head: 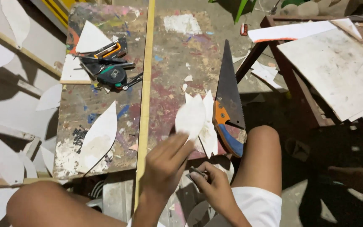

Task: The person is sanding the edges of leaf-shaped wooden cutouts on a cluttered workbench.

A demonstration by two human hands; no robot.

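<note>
My left hand point(164, 162) pinches the lower end of a white leaf-shaped cutout point(190, 116), which it holds up over the paint-stained work board point(169, 63). Below and to the right of it, my right hand point(213, 183) is closed on a small grey piece point(197, 172), possibly sandpaper. Under the held cutout, a stack of similar white pointed cutouts point(209, 126) lies on the board. A handsaw point(228, 101) with an orange and blue handle rests just right of the stack, with its blade pointing away from me.
A second leaf cutout point(99, 136) lies on the left board, with a tape measure and hand tools point(110, 67) beyond it. More white cutouts point(9, 164) litter the floor at left. A wooden table with white boards point(337, 63) stands at right. My knees frame the bottom.
</note>
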